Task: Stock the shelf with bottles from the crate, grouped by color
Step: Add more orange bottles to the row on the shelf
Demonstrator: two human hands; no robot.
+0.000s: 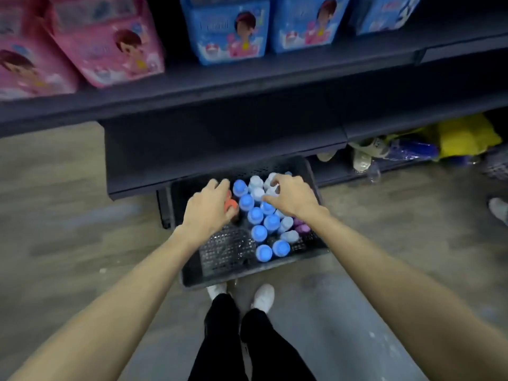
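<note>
Bottles (258,215) stand upright in the dark crate (247,279) on the floor below the shelf (220,86); left hand (209,210) curls around an orange-capped bottle (231,206), right hand (291,196) pinches a pale-capped bottle (270,181).

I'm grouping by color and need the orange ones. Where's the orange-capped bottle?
In the head view, the orange-capped bottle stands at the crate's left side, under the left hand, beside the blue-capped bottles.
</note>
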